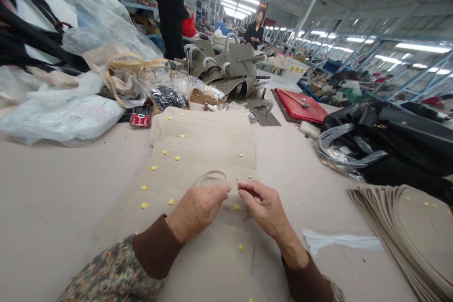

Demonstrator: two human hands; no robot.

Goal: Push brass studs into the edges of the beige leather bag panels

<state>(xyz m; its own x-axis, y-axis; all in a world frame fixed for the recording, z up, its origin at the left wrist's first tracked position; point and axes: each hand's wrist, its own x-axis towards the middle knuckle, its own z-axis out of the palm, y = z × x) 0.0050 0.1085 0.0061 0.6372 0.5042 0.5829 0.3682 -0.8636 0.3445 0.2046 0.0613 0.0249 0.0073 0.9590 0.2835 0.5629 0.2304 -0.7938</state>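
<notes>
My left hand and my right hand rest close together on a beige bag panel at the near middle of the table. Both hands are pinched, fingertips nearly touching; what they pinch is too small to make out. A clear tape roll lies just beyond my left fingertips. More beige panels with small yellow stickers and brass studs overlap in a row stretching away from me.
A fanned stack of beige panels sits at the right. Black bags, a red tray, grey bag parts, plastic-wrapped bundles and a red phone crowd the far table. Two people stand beyond.
</notes>
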